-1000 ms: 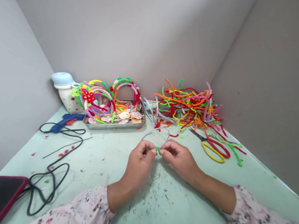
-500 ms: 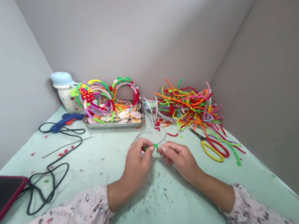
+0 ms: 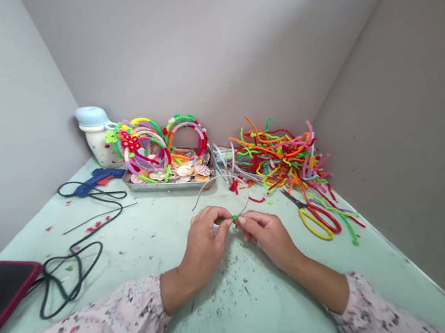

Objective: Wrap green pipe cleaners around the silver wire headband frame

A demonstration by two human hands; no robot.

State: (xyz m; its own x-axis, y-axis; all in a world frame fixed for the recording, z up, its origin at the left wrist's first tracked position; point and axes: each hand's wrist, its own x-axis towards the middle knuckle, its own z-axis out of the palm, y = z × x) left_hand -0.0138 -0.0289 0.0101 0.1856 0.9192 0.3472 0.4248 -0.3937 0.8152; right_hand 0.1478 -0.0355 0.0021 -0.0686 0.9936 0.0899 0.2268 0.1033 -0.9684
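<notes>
A thin grey headband [image 3: 244, 185] arches up from between my hands, its free end curving round to the left. Green pipe cleaner [image 3: 234, 217] shows as a small tuft at its lower end, between my fingertips. My left hand [image 3: 206, 239] is closed, thumb and forefinger pinching the headband where the green is. My right hand [image 3: 270, 238] is closed too, its thumb and forefinger pinched at the right side of the green tuft. Fingers hide most of the wrapped part.
A metal tray [image 3: 170, 186] holds shells and colourful wrapped headbands. Right of it lie heaped pipe cleaners [image 3: 279, 152] and scissors [image 3: 316, 222]. On the left are a blue glue gun [image 3: 98, 180], black cord [image 3: 78, 257], a phone [image 3: 2, 297] and a white cup [image 3: 99, 143].
The headband has swung up and its free end now shows left of the arch. The green tail that hung down between my fingers is now drawn in. Both hands stay nearly in place.
</notes>
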